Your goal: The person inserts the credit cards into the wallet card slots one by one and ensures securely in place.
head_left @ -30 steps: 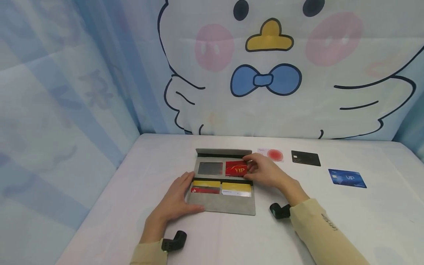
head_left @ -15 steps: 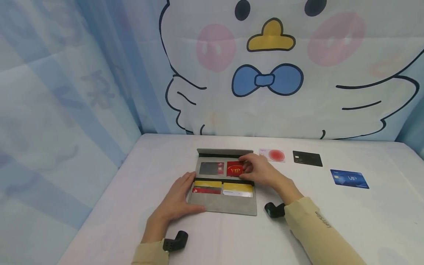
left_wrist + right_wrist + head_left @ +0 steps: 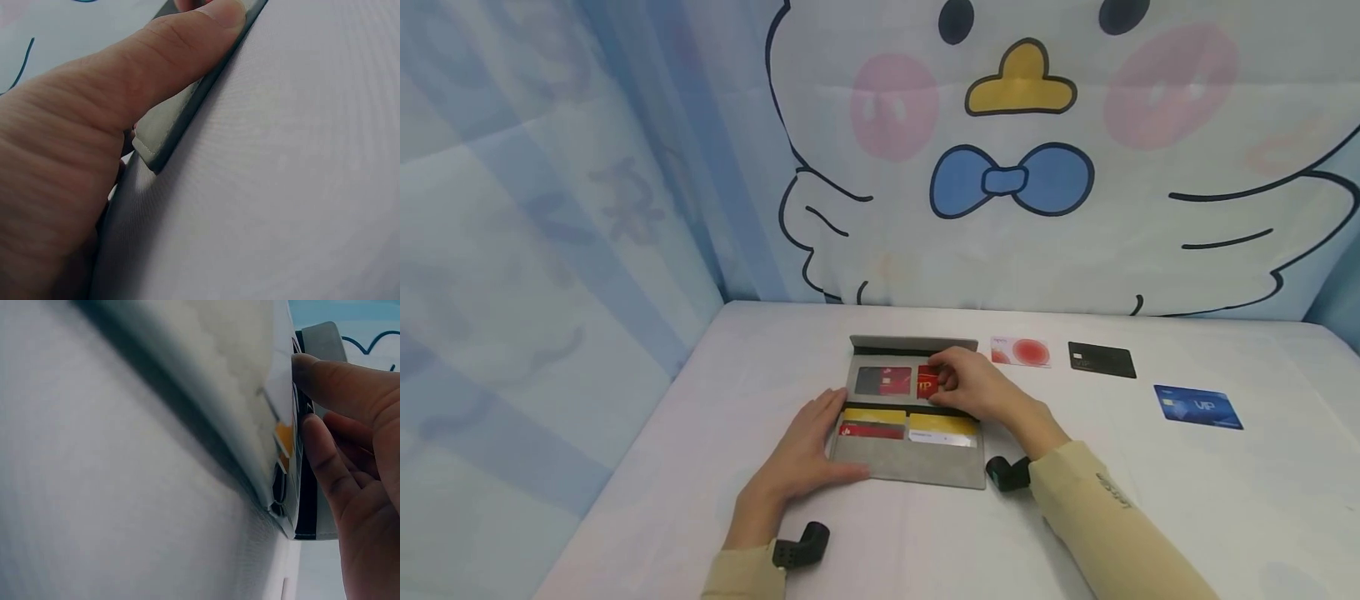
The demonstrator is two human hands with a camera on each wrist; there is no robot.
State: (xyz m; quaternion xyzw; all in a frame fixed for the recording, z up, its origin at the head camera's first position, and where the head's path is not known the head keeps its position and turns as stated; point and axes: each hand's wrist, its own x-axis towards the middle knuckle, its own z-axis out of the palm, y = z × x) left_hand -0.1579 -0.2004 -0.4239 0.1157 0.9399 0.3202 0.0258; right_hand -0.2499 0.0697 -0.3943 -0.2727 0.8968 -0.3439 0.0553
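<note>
A grey wallet (image 3: 917, 463) lies unfolded on the white-covered table, with two windows in its upper panel. Behind these windows shows a red VIP card (image 3: 927, 382), its chip end in the left window and its lettering in the right one. My right hand (image 3: 977, 385) pinches the card's right end, partly hiding it. At the wallet's lower left, my left hand (image 3: 801, 450) rests with fingers along the side, while its thumb (image 3: 181, 47) presses the front edge in the left wrist view. Yellow-topped cards (image 3: 942, 423) fill the lower pockets.
Right of the wallet lie a pale card with a red circle (image 3: 1030, 352), a black card (image 3: 1102, 360) and a blue VIP card (image 3: 1198, 407). A cartoon-printed curtain (image 3: 1000, 250) hangs behind the table, and a blue one (image 3: 565, 275) at the left.
My right hand has moved left with the red card. More of the card now shows in the left window and less in the right. My left hand stays at the wallet.
</note>
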